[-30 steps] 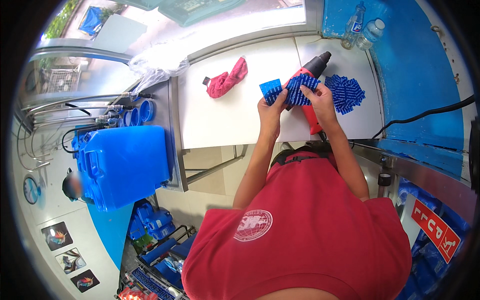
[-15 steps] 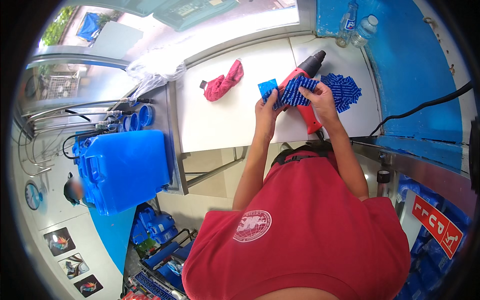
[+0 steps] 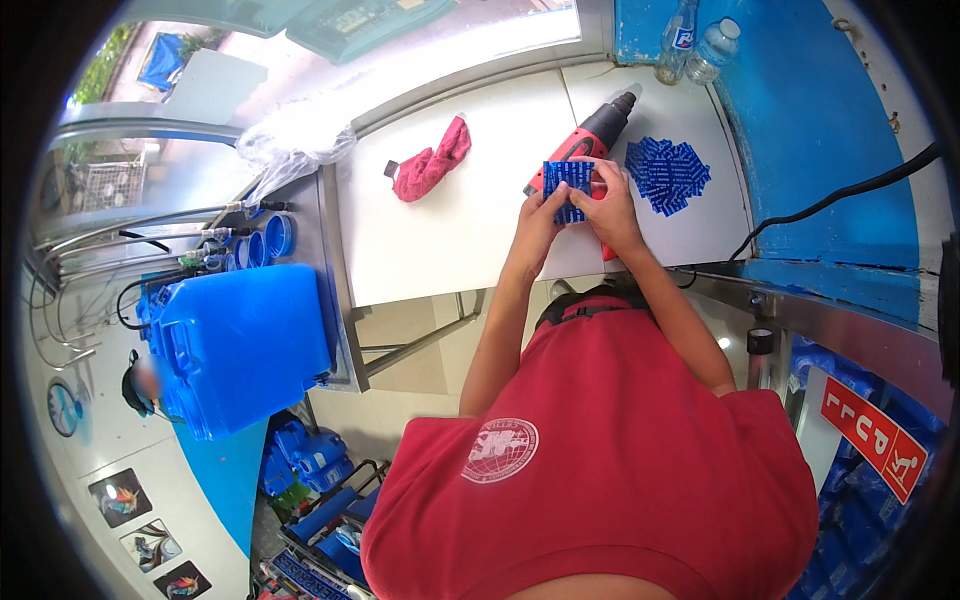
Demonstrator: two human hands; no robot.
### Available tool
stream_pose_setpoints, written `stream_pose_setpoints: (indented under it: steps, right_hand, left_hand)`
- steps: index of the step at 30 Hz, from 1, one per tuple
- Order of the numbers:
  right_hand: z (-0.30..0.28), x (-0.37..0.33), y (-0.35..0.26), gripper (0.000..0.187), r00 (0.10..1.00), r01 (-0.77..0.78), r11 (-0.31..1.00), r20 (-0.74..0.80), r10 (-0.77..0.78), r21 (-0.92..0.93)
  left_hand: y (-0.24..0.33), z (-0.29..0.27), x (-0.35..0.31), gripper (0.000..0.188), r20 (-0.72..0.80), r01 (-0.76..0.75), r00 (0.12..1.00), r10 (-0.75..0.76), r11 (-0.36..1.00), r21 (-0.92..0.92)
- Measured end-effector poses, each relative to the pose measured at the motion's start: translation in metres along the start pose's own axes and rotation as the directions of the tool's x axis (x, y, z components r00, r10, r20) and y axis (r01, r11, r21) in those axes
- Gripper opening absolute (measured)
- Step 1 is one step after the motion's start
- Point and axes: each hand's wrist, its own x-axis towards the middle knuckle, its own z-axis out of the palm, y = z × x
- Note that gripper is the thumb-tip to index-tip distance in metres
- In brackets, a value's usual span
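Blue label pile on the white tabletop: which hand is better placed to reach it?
Probably the right hand: it is nearer the blue label pile, while the left hand sits farther away. Both grip other labels.

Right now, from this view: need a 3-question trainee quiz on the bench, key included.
1. True or false: the left hand and the right hand both hold the stack of blue sheets.
2. Which lies just right of the heat gun?
A) red cloth
B) pile of blue pieces
C) blue jug
3. How many clear bottles are near the far right corner of the white table?

Key:
1. True
2. B
3. Two
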Motion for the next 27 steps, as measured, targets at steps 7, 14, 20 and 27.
stream_pose_setpoints:
  steps: [7, 14, 20, 27]
  right_hand:
    - [0.004, -0.005, 0.004, 0.054, 0.957, -0.264, 0.881, 0.223, 0.187, 0.393]
    - [-0.011, 0.006, 0.011, 0.035, 0.854, -0.458, 0.768, 0.462, 0.24, 0.447]
    - [-0.019, 0.004, 0.0, 0.017, 0.835, -0.509, 0.728, 0.469, 0.288, 0.459]
    - [-0.021, 0.007, -0.028, 0.029, 0.894, -0.38, 0.749, 0.423, 0.147, 0.542]
  left_hand:
    - [0.0, -0.004, -0.002, 0.036, 0.117, 0.059, 0.993, -0.021, 0.943, -0.328]
    - [-0.002, -0.013, 0.0, 0.039, 0.232, 0.136, 0.971, -0.063, 0.94, -0.314]
    - [-0.007, -0.011, -0.002, 0.039, 0.156, 0.167, 0.978, -0.139, 0.97, -0.179]
    - [0.0, -0.041, 0.009, 0.045, 0.316, 0.165, 0.937, -0.149, 0.986, -0.024]
